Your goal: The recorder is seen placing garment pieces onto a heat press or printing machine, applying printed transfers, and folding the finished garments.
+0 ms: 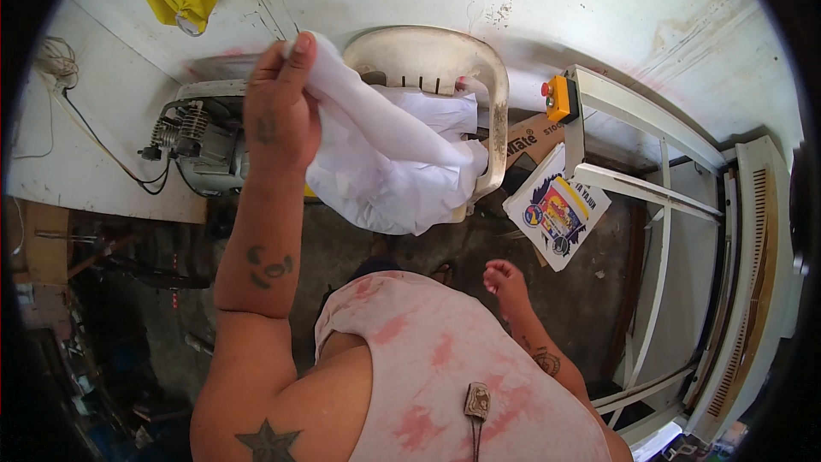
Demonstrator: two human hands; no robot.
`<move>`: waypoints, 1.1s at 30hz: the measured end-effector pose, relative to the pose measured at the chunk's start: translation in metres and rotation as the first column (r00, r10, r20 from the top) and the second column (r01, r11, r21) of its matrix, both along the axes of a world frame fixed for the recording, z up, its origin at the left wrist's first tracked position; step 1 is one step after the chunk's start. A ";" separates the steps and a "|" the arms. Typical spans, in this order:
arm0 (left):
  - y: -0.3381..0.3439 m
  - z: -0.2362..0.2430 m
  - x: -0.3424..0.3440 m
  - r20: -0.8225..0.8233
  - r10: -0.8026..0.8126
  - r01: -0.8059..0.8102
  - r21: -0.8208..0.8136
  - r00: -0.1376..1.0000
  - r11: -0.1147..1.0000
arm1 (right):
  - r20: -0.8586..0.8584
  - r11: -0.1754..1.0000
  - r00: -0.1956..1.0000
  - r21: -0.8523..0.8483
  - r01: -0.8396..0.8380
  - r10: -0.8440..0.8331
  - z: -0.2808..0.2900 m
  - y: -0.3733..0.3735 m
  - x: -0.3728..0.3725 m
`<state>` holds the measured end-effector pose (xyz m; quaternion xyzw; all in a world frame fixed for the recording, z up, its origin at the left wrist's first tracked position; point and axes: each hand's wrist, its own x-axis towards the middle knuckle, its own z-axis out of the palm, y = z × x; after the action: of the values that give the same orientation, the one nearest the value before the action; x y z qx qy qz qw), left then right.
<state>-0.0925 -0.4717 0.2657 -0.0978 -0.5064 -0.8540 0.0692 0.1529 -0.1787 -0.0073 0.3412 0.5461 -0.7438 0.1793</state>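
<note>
The white cloth lay heaped in the chair, one end raised, gripped between the fingers of the left hand. The right hand hung apart, its fingers curled, nothing visible in them. With just one hand holding it, a hard pull could have dragged the loose heap over the seat's edge onto the dark floor; swung left, it might have snagged or dirtied on the compressor.

The left hand grips white cloth trailing onto a cream plastic chair over by the wall; the right hand hangs, loosely curled, beside the stained shirt.
</note>
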 end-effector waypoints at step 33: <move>-0.283 -0.017 -0.057 0.232 0.465 -0.509 0.188 0.854 0.840 | -0.627 0.613 0.274 -0.422 0.667 -0.730 0.182 0.180 -0.123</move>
<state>-0.1498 -0.7544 0.2489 0.1201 -0.4103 -0.8686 0.2506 0.0298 0.0015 0.1746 0.1967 0.3320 -0.8331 -0.3961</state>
